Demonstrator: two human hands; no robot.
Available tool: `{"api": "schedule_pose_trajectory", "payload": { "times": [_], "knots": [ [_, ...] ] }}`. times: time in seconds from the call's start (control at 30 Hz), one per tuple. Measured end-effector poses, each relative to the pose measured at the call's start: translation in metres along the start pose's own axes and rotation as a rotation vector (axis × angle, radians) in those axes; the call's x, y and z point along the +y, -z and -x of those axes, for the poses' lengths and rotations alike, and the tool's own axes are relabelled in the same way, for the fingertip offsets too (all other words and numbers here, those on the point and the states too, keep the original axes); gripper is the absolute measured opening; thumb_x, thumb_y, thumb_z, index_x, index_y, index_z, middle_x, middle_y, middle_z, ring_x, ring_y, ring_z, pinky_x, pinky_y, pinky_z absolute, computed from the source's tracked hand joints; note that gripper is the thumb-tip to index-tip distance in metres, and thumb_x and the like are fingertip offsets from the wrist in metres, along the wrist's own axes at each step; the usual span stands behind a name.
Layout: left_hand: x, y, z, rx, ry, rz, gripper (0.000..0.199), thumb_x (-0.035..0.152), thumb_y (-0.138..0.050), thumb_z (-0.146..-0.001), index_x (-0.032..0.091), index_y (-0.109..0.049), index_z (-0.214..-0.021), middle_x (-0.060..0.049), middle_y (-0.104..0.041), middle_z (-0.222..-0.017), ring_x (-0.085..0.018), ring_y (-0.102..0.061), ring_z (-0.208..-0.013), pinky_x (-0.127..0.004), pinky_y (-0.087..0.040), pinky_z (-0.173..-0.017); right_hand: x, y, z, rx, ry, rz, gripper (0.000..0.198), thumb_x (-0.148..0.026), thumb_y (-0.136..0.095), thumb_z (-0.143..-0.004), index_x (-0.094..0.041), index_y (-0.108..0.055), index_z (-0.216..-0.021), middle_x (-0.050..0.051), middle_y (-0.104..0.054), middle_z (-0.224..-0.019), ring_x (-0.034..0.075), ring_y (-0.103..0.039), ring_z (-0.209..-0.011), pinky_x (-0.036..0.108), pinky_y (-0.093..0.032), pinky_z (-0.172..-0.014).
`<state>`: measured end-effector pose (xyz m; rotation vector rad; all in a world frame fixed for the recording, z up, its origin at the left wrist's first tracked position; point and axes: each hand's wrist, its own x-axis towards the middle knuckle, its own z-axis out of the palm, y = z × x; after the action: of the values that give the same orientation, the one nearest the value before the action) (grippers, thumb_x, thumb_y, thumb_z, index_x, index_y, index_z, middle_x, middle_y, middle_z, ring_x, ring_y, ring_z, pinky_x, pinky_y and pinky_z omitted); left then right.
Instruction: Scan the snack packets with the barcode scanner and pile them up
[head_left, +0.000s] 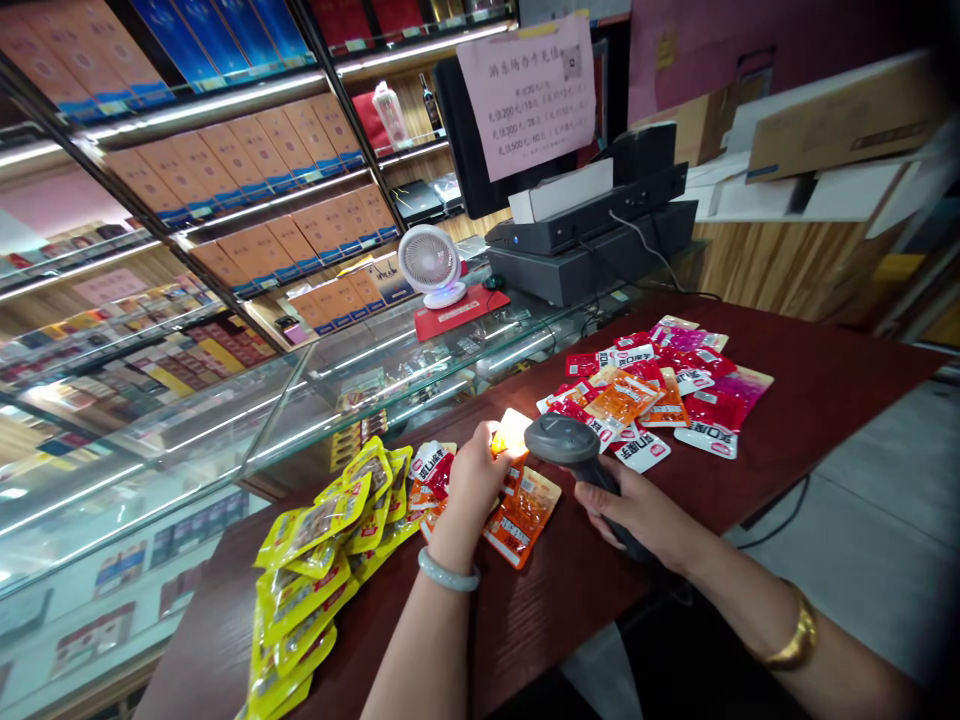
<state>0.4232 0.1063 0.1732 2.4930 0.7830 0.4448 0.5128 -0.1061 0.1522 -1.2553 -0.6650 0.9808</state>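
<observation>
My right hand (pixel 630 505) is wrapped round the handle of a dark grey barcode scanner (pixel 566 438), whose head points left. Bright light from it falls on a small snack packet (pixel 511 432) pinched in my left hand (pixel 478 462). The glare washes out much of that packet's print. Below my left hand an orange snack packet (pixel 523 515) lies on the dark red table. Several red and orange packets (pixel 431 475) lie just left of my left wrist, partly hidden by it. Farther left spreads a pile of yellow snack packets (pixel 322 560).
A heap of red, orange and pink packets (pixel 637 390) lies beyond the scanner on the table (pixel 840 370). A glass display counter (pixel 360 380) borders the far side. On it stand a white fan (pixel 431 262) and a cash register (pixel 585 240).
</observation>
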Motion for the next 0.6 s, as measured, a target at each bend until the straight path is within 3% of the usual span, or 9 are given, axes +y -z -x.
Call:
{"api": "schedule_pose_trajectory", "payload": {
  "times": [0.2, 0.33, 0.5, 0.6],
  "knots": [
    [-0.005, -0.007, -0.001, -0.013, 0.112, 0.111, 0.032, 0.04, -0.066, -0.085, 0.024, -0.06, -0.113, -0.005, -0.073, -0.101, -0.02, -0.069, -0.088, -0.03, -0.051, -0.077, 0.002, 0.003, 0.005, 0.015, 0.012, 0.018, 0.046, -0.058, -0.066, -0.084, -0.021, -0.051, -0.104, -0.011, -0.046, -0.053, 0.007, -0.039, -0.038, 0.019, -0.03, -0.039],
    [-0.002, -0.019, -0.006, -0.037, 0.165, 0.409, 0.031, 0.042, -0.056, -0.092, 0.019, -0.059, -0.112, -0.009, -0.072, -0.108, -0.019, -0.07, -0.09, -0.029, -0.054, -0.075, -0.002, 0.007, 0.016, 0.007, 0.039, 0.032, 0.047, -0.06, -0.066, -0.083, -0.02, -0.051, -0.102, -0.011, -0.045, -0.052, 0.007, -0.037, -0.037, 0.019, -0.03, -0.038],
    [0.041, -0.026, -0.022, -0.316, 0.093, 0.871, 0.052, 0.039, -0.056, -0.092, 0.019, -0.045, -0.139, -0.012, -0.067, -0.124, -0.018, -0.07, -0.093, -0.03, -0.057, -0.076, -0.001, 0.021, 0.026, 0.036, 0.05, 0.04, 0.044, -0.059, -0.064, -0.085, -0.02, -0.05, -0.1, -0.011, -0.044, -0.048, 0.007, -0.036, -0.037, 0.019, -0.029, -0.038],
    [0.062, -0.017, -0.029, -0.388, -0.006, 0.847, 0.061, 0.032, -0.059, -0.091, 0.021, -0.039, -0.148, -0.011, -0.063, -0.133, -0.019, -0.066, -0.108, -0.034, -0.054, -0.091, 0.003, 0.028, 0.027, 0.053, 0.061, 0.028, 0.044, -0.058, -0.063, -0.086, -0.02, -0.049, -0.102, -0.012, -0.044, -0.049, 0.007, -0.036, -0.036, 0.019, -0.029, -0.037]
  ]
}}
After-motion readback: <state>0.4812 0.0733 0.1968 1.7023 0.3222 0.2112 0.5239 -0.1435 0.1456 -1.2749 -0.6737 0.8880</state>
